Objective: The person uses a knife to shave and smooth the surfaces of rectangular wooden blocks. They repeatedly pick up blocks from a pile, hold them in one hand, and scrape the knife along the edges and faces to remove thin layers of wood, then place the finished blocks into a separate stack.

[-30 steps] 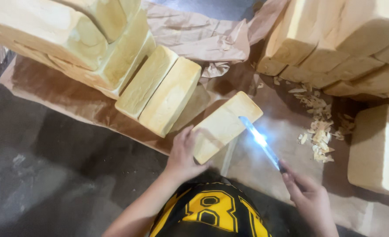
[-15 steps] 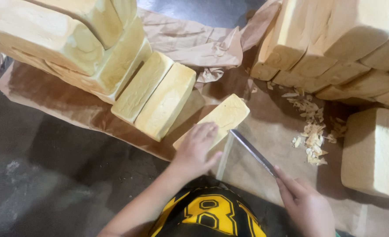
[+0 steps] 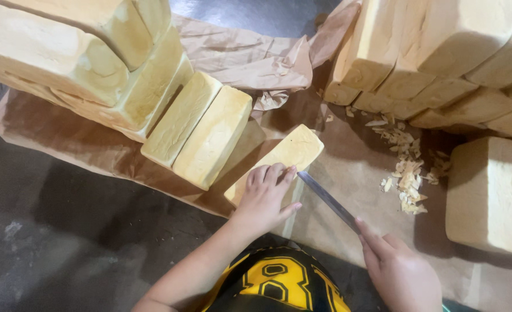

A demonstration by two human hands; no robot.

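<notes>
Left hand (image 3: 264,196) steadies a pale loaf (image 3: 285,157) while the right hand (image 3: 400,274) holds a long knife (image 3: 328,199) against its side.

The left hand lies flat on the loaf's near end, fingers spread. The right hand grips the knife handle, blade tip touching the loaf's right edge. The loaf rests on brown paper (image 3: 348,167) in the middle, two more loaves (image 3: 201,130) just left, crust shavings (image 3: 406,173) to the right, stacked loaves (image 3: 441,58) far right.
</notes>
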